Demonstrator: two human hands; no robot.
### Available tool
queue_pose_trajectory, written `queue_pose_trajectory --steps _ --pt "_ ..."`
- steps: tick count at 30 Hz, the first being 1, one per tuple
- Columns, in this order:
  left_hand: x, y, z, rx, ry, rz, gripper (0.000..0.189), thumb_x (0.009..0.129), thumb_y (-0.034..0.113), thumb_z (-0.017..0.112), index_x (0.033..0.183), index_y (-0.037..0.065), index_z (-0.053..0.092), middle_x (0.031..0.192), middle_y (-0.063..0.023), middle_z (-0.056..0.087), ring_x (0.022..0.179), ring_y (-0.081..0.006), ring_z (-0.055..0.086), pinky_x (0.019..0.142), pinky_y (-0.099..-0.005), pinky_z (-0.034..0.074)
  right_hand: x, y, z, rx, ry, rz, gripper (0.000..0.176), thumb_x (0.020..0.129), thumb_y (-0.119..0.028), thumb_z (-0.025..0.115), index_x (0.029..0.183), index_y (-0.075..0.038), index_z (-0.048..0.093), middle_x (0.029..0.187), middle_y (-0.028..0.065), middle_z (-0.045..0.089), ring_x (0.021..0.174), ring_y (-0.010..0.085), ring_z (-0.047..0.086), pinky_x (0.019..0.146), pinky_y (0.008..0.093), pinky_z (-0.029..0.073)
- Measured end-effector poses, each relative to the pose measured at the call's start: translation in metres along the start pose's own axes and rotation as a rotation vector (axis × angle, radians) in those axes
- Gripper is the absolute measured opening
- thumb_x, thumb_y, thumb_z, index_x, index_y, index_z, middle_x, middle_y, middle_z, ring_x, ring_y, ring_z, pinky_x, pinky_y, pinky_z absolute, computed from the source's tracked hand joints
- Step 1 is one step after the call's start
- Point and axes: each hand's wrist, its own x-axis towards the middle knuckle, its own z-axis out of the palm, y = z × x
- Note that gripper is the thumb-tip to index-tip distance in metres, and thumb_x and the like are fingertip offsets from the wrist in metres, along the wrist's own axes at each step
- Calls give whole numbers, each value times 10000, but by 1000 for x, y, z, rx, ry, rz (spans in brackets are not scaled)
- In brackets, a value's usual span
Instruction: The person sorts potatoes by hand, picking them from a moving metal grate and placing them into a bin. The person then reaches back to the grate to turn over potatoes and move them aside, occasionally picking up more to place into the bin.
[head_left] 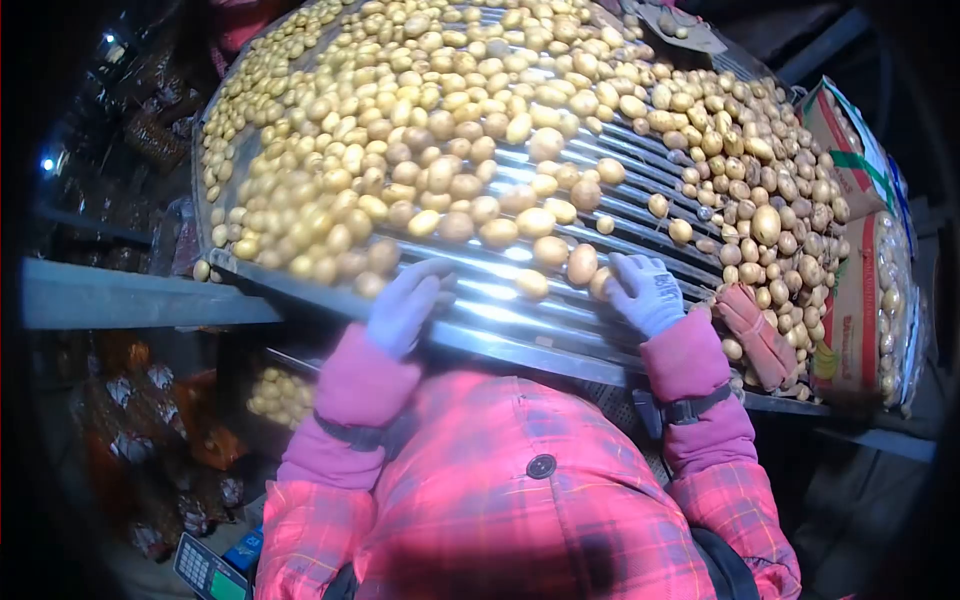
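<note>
A broad slatted metal sorting table (500,325) fills the view ahead, heaped with yellow potatoes (420,110). At its front edge, my left hand (408,300), in a pale glove, hovers over the bars beside the left heap; motion smears its fingers. My right hand (650,295), gloved as well, curls its fingertips around a potato (601,283) on the slats and partly covers it. Just left of that hand lie a browner potato (582,265) and a few more loose ones.
A pinkish cloth glove (758,338) lies by the right-hand potato pile (765,225). Printed cartons (858,310) stand along the right edge. A blue-grey beam (150,295) juts in from the left. Below are filled bags (150,430) and a scale display (210,570).
</note>
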Motion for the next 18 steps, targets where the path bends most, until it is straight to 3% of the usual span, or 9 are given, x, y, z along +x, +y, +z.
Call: queue_pose_trajectory --steps 2,4,6,7,9,12,13,16,18 --pt "17 -4 9 178 -23 59 440 966 293 462 1287 -7 444 1168 -170 562 976 -186 587 864 -308 473 9 -20 -4 44 -61 9 344 818 -291 552 1096 -92 586 960 130 608 930 322 568 781 428 462" --pt "29 -5 19 128 -8 -11 438 965 290 464 1285 -8 444 1159 -163 568 964 -178 590 855 -303 475 25 -27 -3 94 -124 18 327 818 -283 551 1081 -92 591 946 130 608 920 323 572 774 427 462" --pt "34 -12 23 27 46 -104 431 962 286 470 1278 -7 453 1120 -125 587 913 -145 589 801 -274 479 45 -26 0 681 -92 -29 269 820 -266 550 1017 -91 600 913 132 608 890 321 587 747 431 464" --pt "35 -12 24 26 61 -107 431 962 286 470 1278 -7 453 1120 -125 587 913 -145 589 801 -274 479 57 -35 -18 499 -72 -9 224 826 -253 548 971 -91 602 901 133 608 869 319 597 726 435 466" --pt "38 -11 24 -25 108 -155 416 960 279 476 1264 -5 466 1091 -91 590 855 -114 577 742 -248 473 77 -36 0 412 170 -73 208 832 -252 543 949 -90 597 887 145 608 872 320 599 715 442 469" --pt "41 -22 20 -111 128 -139 406 957 271 480 1254 -3 454 1041 -69 592 802 -103 567 690 -227 463 107 -57 15 121 -129 -206 292 847 -293 531 1085 -124 539 1001 159 591 887 329 603 721 463 471" --pt "44 -25 18 -164 101 -136 400 956 263 480 1252 -4 446 1031 -69 592 796 -106 568 680 -222 462 112 -63 25 124 -125 -218 292 847 -293 531 1085 -124 539 1001 159 591 887 328 603 721 463 471" --pt "42 -15 23 -202 136 -120 379 958 237 472 1246 -8 434 1018 -76 592 791 -116 575 678 -223 481 127 -78 23 179 -293 -67 454 843 -387 517 1237 -172 448 1101 174 574 949 341 600 782 474 470" --pt "41 -17 17 -286 92 -85 389 960 252 468 1251 -3 431 1033 -98 594 814 -131 591 715 -270 520 135 -77 10 300 -361 7 485 836 -408 517 1253 -171 441 1127 173 572 977 346 593 810 461 466"
